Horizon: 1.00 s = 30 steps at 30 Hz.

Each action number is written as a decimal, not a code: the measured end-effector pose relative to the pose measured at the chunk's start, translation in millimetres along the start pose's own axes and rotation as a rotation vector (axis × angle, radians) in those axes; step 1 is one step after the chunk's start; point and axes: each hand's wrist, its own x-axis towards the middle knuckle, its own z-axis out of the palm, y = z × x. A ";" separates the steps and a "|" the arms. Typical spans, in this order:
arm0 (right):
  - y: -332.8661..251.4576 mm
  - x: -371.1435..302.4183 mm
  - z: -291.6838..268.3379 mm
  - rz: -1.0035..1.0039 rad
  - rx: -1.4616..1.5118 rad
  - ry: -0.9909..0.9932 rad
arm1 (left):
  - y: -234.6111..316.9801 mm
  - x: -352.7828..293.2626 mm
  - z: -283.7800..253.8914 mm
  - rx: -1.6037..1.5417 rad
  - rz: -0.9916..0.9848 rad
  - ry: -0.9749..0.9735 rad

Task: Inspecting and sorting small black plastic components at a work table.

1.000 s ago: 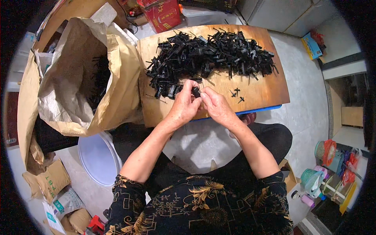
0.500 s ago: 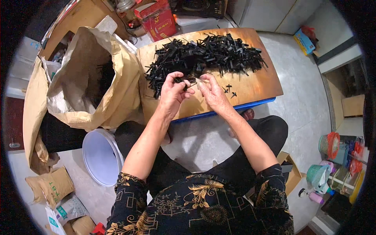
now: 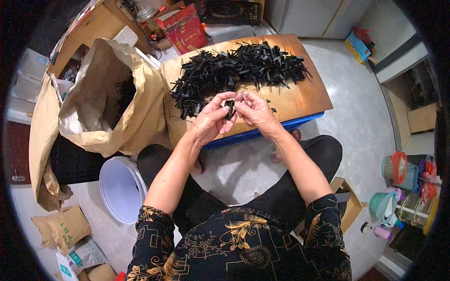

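Head view: both hands are up together at the near edge of the tabletop (image 3: pixel 307 96).
Left hand (image 3: pixel 211 118): gripping a small black piece (image 3: pixel 229 107), thumb against fingers.
Right hand (image 3: pixel 257 113): close alongside, fingertips pinching a thin pale sliver (image 3: pixel 244 97), too small to make out!
Black piece: upheld between the hands, just in front of the big black pile (image 3: pixel 234 68) spread across the wood.
Sack (image 3: pixel 147 105): gaping wide at left, dark bits inside.
Bucket (image 3: pixel 118 187): white, on the floor below the sack.
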 end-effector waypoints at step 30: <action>0.4 -4.1 31.7 0.204 0.058 0.007 | -17.3 -0.7 -15.3 0.565 0.216 0.307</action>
